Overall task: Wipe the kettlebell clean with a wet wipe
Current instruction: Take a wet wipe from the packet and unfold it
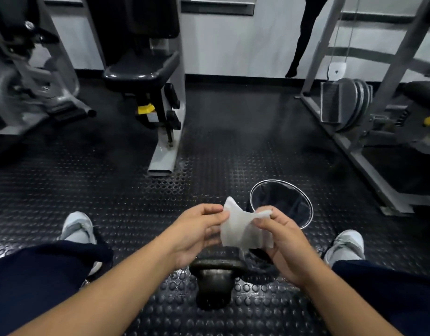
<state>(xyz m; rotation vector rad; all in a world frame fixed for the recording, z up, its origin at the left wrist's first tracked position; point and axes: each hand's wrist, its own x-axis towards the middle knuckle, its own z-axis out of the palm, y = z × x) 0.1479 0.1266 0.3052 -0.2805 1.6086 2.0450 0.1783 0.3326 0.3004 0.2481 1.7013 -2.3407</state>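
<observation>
A dark iron kettlebell (215, 282) stands on the studded rubber floor between my feet, its handle partly hidden under my hands. Above it I hold a white wet wipe (243, 229) spread between both hands. My left hand (197, 231) pinches the wipe's left edge near its top corner. My right hand (285, 243) pinches the right upper corner, with the sheet draped over its fingers. Neither hand touches the kettlebell.
A round bin (306, 202) with a black liner and light rim stands just beyond my right hand. My shoes (78, 229) sit left and right. A seat machine (146, 76) is far left of centre, a weight-plate machine (349, 105) at right.
</observation>
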